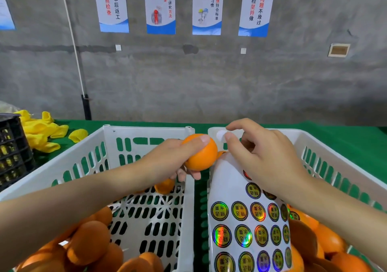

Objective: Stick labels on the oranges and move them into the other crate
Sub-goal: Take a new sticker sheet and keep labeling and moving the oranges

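Two white crates sit side by side on green cloth: the left crate [146, 133] has loose oranges [90, 240] at its near end, and the right crate [318, 146] holds more, with the sticker sheet [230, 188] lying over them. The left hand [167, 161] curls round one orange [202, 154] above the gap between the crates. The right hand [268, 163] pinches a peeled label [221, 134] (white back showing) between thumb and forefinger, just beside that orange.

One head-worn camera here, looking forward and down, close over the left hand [165, 163] gripping an orange [202, 154] and the right hand [270, 163] pinching a label [220, 135], crates [146, 128] spreading beneath that grip, wall [209, 79] beyond it.
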Action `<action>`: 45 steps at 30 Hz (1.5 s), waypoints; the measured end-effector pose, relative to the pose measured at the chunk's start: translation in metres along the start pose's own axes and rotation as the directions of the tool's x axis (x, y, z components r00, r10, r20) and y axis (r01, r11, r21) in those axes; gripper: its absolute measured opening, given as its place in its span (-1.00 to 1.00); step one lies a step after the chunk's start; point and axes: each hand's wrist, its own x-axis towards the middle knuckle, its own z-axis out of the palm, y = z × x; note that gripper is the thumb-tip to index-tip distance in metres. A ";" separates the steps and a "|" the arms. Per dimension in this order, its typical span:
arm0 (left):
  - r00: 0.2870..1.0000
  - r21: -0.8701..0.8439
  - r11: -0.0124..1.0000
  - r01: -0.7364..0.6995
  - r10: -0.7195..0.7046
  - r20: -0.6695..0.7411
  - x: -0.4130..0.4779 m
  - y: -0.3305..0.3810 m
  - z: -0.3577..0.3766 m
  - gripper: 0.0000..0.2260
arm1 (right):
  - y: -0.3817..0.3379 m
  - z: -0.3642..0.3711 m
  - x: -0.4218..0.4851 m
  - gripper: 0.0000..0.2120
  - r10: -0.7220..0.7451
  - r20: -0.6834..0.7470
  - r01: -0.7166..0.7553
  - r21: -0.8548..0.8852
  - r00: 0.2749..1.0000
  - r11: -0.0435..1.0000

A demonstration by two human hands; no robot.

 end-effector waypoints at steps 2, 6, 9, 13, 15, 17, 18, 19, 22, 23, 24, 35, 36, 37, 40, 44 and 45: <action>0.997 0.023 0.997 -0.078 0.078 0.019 -0.002 -0.002 0.002 -0.54 | -0.002 -0.001 0.000 -0.71 -0.029 -0.032 0.030 0.016 0.999 0.999; 0.990 0.005 0.993 -0.119 0.118 0.083 -0.002 -0.004 0.002 -0.64 | -0.004 -0.004 -0.001 -0.73 -0.080 -0.015 0.080 0.033 0.997 0.996; 0.990 -0.002 0.993 -0.115 0.115 0.078 0.001 -0.007 0.000 -0.54 | -0.006 -0.006 -0.001 -0.70 -0.122 0.006 0.122 0.046 0.992 0.991; 0.993 -0.007 0.997 -0.077 0.077 0.090 0.002 -0.007 -0.002 -0.51 | -0.008 -0.007 -0.001 -0.69 -0.148 0.038 0.145 0.058 0.988 0.988; 0.990 0.005 0.998 -0.057 0.056 0.127 0.002 -0.005 -0.003 -0.50 | -0.008 -0.008 0.000 -0.68 -0.148 0.079 0.141 0.081 0.986 0.987; 0.987 0.009 0.999 -0.044 0.042 0.156 0.001 -0.003 -0.004 -0.52 | -0.006 -0.008 0.001 -0.66 -0.140 0.115 0.130 0.094 0.983 0.987; 0.986 0.008 0.999 -0.039 0.038 0.161 0.001 -0.003 -0.004 -0.54 | -0.005 -0.008 0.001 -0.65 -0.140 0.126 0.128 0.095 0.982 0.987; 0.986 0.002 0.999 -0.035 0.035 0.163 0.001 -0.003 -0.004 -0.55 | -0.004 -0.009 0.001 -0.63 -0.143 0.138 0.131 0.091 0.980 0.987; 0.985 -0.028 0.999 -0.015 0.020 0.171 0.001 -0.002 -0.003 -0.52 | -0.005 -0.009 0.001 -0.58 -0.204 0.190 0.194 0.067 0.960 0.979; 0.985 -0.047 0.999 -0.003 0.011 0.175 0.001 -0.002 -0.004 -0.50 | -0.005 -0.009 0.001 -0.58 -0.233 0.200 0.222 0.073 0.952 0.972; 0.984 -0.065 0.998 0.006 0.005 0.179 0.002 -0.003 -0.004 -0.48 | -0.004 -0.009 0.000 -0.59 -0.252 0.205 0.239 0.088 0.946 0.967; 0.981 -0.122 0.991 0.060 -0.036 0.192 0.004 -0.005 -0.003 -0.39 | -0.003 -0.009 0.000 -0.57 -0.229 0.178 0.203 0.152 0.957 0.967; 0.981 -0.119 0.991 0.057 -0.033 0.193 0.004 -0.005 -0.003 -0.38 | -0.003 -0.008 0.000 -0.58 -0.225 0.166 0.200 0.153 0.960 0.968; 0.981 -0.104 0.993 0.049 -0.029 0.190 0.004 -0.005 -0.003 -0.37 | -0.003 -0.008 0.000 -0.59 -0.220 0.152 0.196 0.156 0.964 0.968; 0.982 -0.088 0.996 0.028 -0.011 0.189 0.003 -0.006 -0.004 -0.36 | -0.003 -0.008 0.001 -0.58 -0.219 0.154 0.194 0.162 0.964 0.968; 0.983 -0.072 0.997 0.015 -0.002 0.183 0.001 -0.003 -0.003 -0.36 | -0.002 -0.008 0.001 -0.59 -0.223 0.168 0.191 0.185 0.960 0.964; 0.983 -0.063 0.998 0.006 0.005 0.181 0.001 -0.003 -0.003 -0.38 | -0.002 -0.008 0.001 -0.60 -0.224 0.171 0.192 0.187 0.959 0.963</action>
